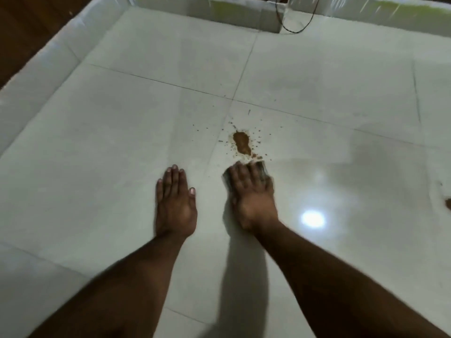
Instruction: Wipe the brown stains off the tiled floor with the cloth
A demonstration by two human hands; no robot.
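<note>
A brown stain (242, 143) with small splatter specks around it lies on the pale tiled floor (122, 142), just right of a grout line. My right hand (252, 193) presses flat on a dark cloth (264, 172), whose far edge touches the near end of the stain. Most of the cloth is hidden under the fingers. My left hand (175, 201) rests flat on the floor to the left, fingers together, holding nothing.
A white skirting (36, 69) runs along the left and far walls. A black cable (292, 30) loops down at the far wall. Another brown spot (447, 203) shows at the right edge. A bright light glare (313, 218) reflects off the tile.
</note>
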